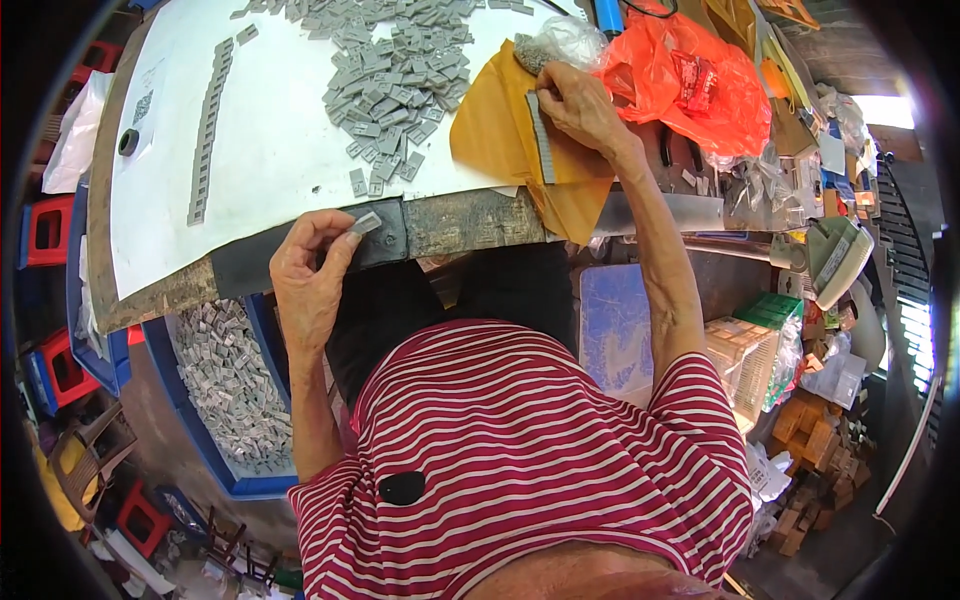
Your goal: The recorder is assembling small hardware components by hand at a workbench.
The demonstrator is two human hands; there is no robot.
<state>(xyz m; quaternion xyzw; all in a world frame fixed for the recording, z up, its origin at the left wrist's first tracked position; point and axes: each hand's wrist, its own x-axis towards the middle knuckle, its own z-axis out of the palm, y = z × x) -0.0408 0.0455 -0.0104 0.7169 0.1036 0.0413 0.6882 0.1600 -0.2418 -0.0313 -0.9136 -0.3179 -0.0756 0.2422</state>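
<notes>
- The left hand sits at the near edge of the tabletop, thumb and fingertips pinched shut on one small grey piece that pokes out just beyond the fingertips, over the dark edge strip.
- The right hand rests farther out on a yellow-brown sheet, fingers curled down onto the top of a stacked row of grey pieces that runs back toward the person from under the fingers; I judge it closed on the row, steadying it.
- To do this well, the left hand should keep its grip light and at the piece's end, so the flat face stays free to seat against the row.
- The right hand should hold the row straight and pressed down, since a loose row would likely fan apart.
- The loose heap of grey pieces lies beyond the left hand and to the left of the right hand, within easy reach.
- A finished line of pieces lies well to the left of the left hand.
- A blue bin of pieces stands below the left hand, under the tabletop edge.
</notes>
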